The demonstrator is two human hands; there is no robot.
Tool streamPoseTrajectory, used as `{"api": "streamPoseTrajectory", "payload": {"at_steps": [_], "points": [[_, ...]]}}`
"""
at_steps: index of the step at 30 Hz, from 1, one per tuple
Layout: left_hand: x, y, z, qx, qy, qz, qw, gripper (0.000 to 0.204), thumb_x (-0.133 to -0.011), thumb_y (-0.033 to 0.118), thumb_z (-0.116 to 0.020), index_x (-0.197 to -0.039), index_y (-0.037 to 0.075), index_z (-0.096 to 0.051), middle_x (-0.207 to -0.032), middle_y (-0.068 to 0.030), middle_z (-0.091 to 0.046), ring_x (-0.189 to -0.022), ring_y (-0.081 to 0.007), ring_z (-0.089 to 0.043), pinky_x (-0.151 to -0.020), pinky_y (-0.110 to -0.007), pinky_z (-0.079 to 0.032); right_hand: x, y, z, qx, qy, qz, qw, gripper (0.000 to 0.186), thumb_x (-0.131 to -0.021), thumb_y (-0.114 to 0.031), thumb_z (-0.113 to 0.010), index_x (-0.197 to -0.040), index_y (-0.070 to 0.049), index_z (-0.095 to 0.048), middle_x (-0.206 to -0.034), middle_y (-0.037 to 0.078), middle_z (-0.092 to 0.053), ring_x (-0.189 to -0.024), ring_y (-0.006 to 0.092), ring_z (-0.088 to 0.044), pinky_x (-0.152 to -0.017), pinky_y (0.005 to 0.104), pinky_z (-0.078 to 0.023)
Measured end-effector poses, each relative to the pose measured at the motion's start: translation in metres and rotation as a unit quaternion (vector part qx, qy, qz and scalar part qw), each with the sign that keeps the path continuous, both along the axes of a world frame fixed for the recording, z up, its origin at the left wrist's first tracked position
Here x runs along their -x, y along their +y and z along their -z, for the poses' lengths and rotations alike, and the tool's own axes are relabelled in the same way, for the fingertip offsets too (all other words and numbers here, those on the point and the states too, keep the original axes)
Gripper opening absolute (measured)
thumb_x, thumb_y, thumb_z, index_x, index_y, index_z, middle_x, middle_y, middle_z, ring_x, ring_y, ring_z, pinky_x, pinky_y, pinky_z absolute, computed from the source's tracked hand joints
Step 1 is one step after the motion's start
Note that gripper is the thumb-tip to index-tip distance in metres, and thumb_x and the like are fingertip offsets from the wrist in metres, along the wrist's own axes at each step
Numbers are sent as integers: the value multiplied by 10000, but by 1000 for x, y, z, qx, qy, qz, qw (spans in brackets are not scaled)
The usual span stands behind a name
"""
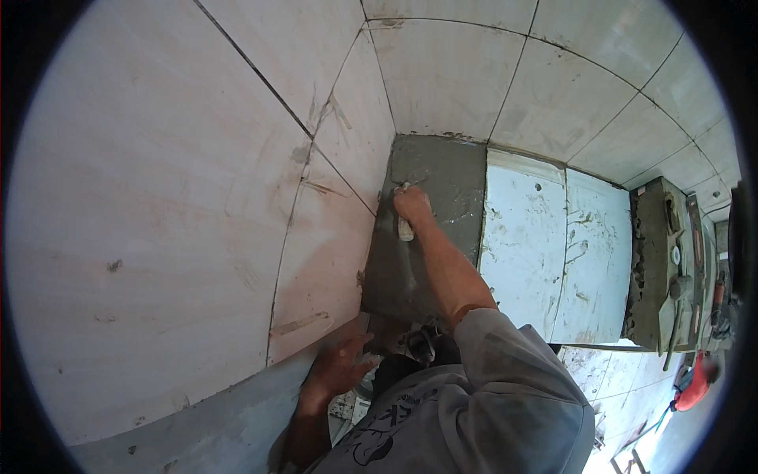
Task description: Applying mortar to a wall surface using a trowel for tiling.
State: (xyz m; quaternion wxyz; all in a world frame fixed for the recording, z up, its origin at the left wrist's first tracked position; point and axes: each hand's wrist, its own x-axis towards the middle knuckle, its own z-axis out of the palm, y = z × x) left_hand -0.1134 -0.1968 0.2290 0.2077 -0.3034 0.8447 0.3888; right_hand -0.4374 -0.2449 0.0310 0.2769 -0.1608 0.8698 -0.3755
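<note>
My right hand point(414, 204) is closed around the pale handle of a trowel point(405, 232), reaching over a grey mortar bed point(454, 253) in the corner. The trowel's blade lies mostly hidden by the hand and blends with the grey surface. The mortar looks smoothed and damp, and meets the tiled wall point(324, 213) on the left and the back wall point(446, 79). Low down, beside the bottom of the left wall, my left hand point(343, 363) hangs with its fingers apart and nothing visible in them.
Two smeared white tiles point(523, 213) lie right of the mortar. Beyond them a rough cement ledge point(651, 261) carries a hammer point(679, 288) and other tools. A person in red point(693, 385) is at the far right, near a littered tiled floor point(608, 371).
</note>
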Motion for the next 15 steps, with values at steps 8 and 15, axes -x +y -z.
{"api": "streamPoseTrajectory", "payload": {"at_steps": [8,15], "points": [[-9,-3,10,18,33,26,999,516,-817,388,-644,-1203,58,-555,-1110,-189,-613,-971,-353,-615,-817,-402,-496,-52,69,-17,-8,-51,-39,998,501,-863,-388,-505,-919,96,-623,-951,316,-607,-946,439,-599,-852,457,-472],[-8,-1,10,32,17,32,999,497,-808,378,-651,-1190,73,-566,-1075,-191,-619,-918,-345,-626,-769,-402,-501,-17,118,-1,63,-32,121,990,404,-869,-319,-577,-845,84,-570,-661,158,-596,-579,230,-637,-481,374,-497]]}}
